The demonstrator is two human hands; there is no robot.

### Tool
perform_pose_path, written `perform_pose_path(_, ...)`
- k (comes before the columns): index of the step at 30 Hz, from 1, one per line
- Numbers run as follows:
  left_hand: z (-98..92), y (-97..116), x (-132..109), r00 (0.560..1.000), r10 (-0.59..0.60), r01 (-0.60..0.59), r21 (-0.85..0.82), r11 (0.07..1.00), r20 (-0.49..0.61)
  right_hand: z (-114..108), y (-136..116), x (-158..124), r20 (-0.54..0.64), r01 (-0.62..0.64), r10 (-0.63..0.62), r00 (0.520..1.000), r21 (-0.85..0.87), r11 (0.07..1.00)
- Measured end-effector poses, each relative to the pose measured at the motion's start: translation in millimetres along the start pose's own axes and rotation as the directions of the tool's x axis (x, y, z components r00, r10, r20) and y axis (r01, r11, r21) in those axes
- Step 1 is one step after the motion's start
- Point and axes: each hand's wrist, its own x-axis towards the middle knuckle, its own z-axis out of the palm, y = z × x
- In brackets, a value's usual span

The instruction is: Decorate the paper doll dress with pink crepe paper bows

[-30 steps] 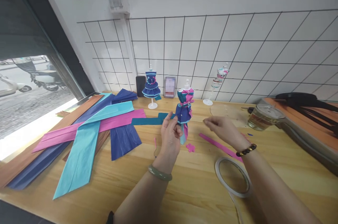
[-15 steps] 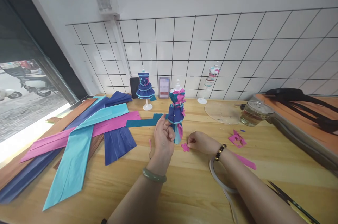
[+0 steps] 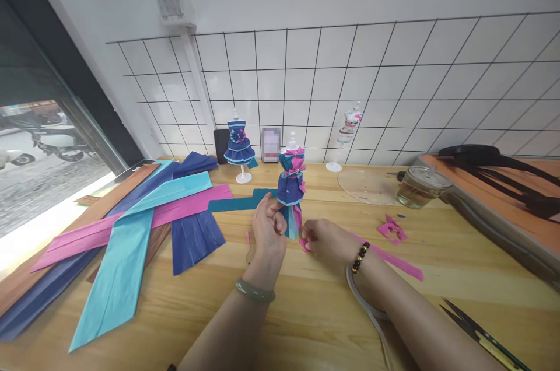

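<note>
My left hand [image 3: 270,226] is curled with one finger raised, beside the skirt of a small dress form [image 3: 291,187] clothed in navy, teal and pink crepe paper. What its fingers hold, if anything, is not visible. To the right of the form's trailing strips, my right hand [image 3: 321,238] pinches a small pink paper flower [image 3: 304,245], mostly hidden under the fingertips, low over the table. A teal strip [image 3: 234,204] lies behind my left hand. Beneath my right forearm is a pink strip [image 3: 400,263].
Colored crepe paper strips [image 3: 118,266] overlap at left. A second dress form [image 3: 238,143] and a phone [image 3: 271,145] stand at the back, with a third form [image 3: 351,123] farther right. Scissors [image 3: 470,321], a cut pink scrap [image 3: 392,230] and a glass cup [image 3: 422,187] lie right.
My right hand has shifted slightly left and closed over the pink flower, now mostly covered. My left hand has hardly moved.
</note>
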Motion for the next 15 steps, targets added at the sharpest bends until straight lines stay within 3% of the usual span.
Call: perform_pose_path(15, 1.6, 0.4, 0.1, 1.000, -0.010, 0.010, -0.002, 1.000, -0.026, 3.7, 4.7, 1.9, 0.034, 0.017, -0.018, 0.999, 0.026, 1.000)
